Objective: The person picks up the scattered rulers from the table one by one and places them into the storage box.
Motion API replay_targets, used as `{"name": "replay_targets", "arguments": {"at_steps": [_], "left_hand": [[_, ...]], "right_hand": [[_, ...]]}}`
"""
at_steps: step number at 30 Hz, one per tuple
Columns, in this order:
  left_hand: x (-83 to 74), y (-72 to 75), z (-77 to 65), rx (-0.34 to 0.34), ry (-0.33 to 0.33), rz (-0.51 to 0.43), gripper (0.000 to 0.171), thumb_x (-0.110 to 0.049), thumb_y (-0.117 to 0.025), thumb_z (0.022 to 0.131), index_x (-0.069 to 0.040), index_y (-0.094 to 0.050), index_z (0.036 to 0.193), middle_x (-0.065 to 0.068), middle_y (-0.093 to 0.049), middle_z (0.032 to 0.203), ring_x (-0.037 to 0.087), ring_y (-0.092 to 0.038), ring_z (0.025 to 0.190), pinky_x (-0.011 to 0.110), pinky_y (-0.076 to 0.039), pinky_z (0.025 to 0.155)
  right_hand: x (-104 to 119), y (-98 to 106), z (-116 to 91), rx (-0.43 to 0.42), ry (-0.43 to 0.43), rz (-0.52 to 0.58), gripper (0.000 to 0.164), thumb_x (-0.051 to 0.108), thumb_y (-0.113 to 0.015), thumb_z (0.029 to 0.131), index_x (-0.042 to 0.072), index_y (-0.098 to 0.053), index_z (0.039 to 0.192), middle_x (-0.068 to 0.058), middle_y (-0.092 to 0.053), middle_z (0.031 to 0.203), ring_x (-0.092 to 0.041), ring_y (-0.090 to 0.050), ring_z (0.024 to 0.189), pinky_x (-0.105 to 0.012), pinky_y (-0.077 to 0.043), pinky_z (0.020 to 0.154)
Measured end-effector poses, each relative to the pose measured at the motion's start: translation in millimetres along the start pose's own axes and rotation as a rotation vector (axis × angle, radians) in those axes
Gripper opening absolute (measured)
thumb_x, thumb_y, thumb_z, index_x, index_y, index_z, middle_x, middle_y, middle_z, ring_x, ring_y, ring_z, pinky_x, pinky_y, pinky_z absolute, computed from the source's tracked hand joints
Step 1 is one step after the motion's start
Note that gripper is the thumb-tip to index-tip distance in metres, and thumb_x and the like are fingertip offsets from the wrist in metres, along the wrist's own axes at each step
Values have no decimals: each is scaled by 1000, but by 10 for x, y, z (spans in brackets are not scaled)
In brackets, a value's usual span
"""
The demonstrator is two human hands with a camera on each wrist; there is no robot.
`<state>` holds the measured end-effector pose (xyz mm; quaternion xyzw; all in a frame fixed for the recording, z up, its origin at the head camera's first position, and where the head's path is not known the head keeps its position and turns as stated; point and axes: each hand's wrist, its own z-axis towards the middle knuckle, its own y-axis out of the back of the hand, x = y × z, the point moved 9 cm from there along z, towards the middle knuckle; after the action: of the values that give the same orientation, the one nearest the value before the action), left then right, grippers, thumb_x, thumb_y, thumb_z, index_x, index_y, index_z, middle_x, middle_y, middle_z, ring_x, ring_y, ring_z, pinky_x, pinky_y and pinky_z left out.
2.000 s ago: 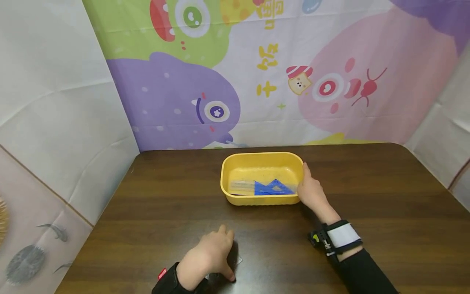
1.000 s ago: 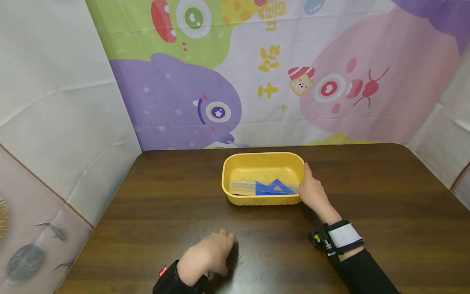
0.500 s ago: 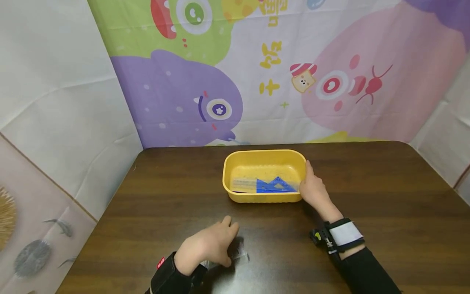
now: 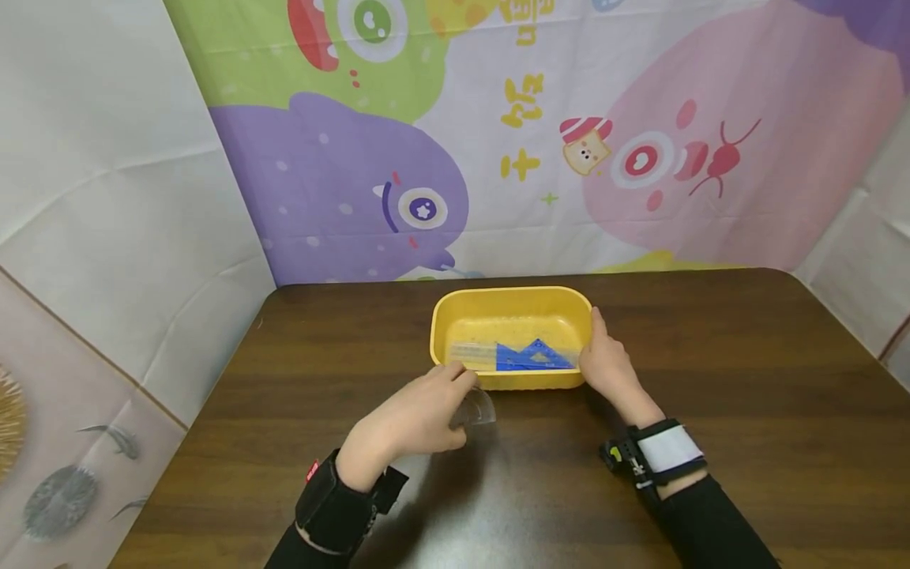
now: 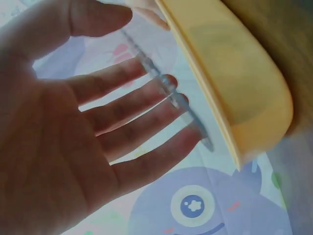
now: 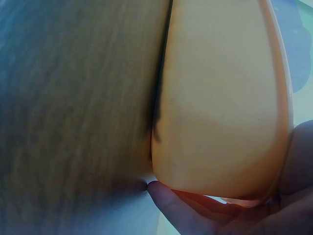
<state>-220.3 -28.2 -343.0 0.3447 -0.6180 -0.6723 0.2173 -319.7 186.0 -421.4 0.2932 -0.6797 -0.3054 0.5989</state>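
My left hand (image 4: pixel 412 411) pinches a clear plastic protractor (image 4: pixel 476 406) between thumb and fingertips. It is held just in front of the near wall of a yellow plastic basket (image 4: pixel 512 381). Seen almost edge-on in the left wrist view, the protractor (image 5: pixel 188 110) spans from near the thumb to the fingertips. Inside the basket lie a blue set square (image 4: pixel 538 356) and a clear ruler (image 4: pixel 472 353), partly overlapping. My right hand (image 4: pixel 611 363) grips the basket's right end. In the right wrist view, fingers (image 6: pixel 178 208) lie at the basket's lower corner.
The basket stands on a dark brown wooden table (image 4: pixel 341 356), towards its back edge. A cartoon-printed cloth (image 4: pixel 512 213) hangs behind the table, and a pale cloth (image 4: pixel 128 205) hangs on the left.
My left hand has lifted the protractor off the table near the front and carried it forward to the basket's near wall. My right hand has stayed at the basket's right end.
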Motion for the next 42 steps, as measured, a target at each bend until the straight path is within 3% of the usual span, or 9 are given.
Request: {"name": "replay_targets", "arguments": {"at_steps": [4,10,16,22,26,34,42], "left_hand": [[34,99,112,-44,15,16,47,-17,-66,71,-7,-52,114,2,-50,100,14,-49,85,30,-44,72],[106,144,360,-35,39,-26,55,-22,-68,76,-7,-51,125,7,-54,118,19,-54,103,34,-48,82],[191,79,602,-27,20,-80,51,-20,-67,79,-4,-51,125,9,-55,122,22,-52,110,33,-40,95],[233,15,755,-14,48,-51,52,-20,-66,81,-4,-50,128,11,-53,125,24,-51,114,33,-37,98],[275,-23,835,7,102,-26,54,-23,-67,81,-8,-49,130,9,-52,126,22,-51,112,33,-39,97],[316,-178,1007,0,124,76,53,-22,-68,80,-17,-51,130,4,-52,124,20,-52,109,35,-47,83],[343,-264,1087,21,144,62,53,-21,-67,82,-14,-49,131,6,-50,128,22,-51,114,36,-43,92]], "right_hand": [[-1,11,0,-1,-4,-1,61,5,-28,92,0,4,144,-32,-47,118,-30,-52,79,-36,-45,67],[-8,8,-2,-2,-2,0,62,5,-28,92,0,4,144,-31,-49,112,-29,-52,74,-32,-43,61],[-31,-11,-15,-6,0,0,61,6,-28,93,0,4,144,-29,-52,101,-27,-51,67,-30,-41,56],[-36,-39,-26,-4,10,-4,61,5,-29,92,-1,3,144,-32,-50,111,-28,-52,73,-31,-41,59],[-44,-34,-22,-4,2,-7,62,5,-29,92,0,3,144,-31,-51,107,-28,-51,71,-30,-40,56],[-26,-24,-20,-12,16,-8,61,4,-29,92,-1,1,144,-29,-54,99,-27,-52,69,-31,-40,55],[10,15,0,-32,27,-22,61,5,-30,91,-2,0,144,-32,-51,114,-29,-53,76,-35,-44,63]]}}
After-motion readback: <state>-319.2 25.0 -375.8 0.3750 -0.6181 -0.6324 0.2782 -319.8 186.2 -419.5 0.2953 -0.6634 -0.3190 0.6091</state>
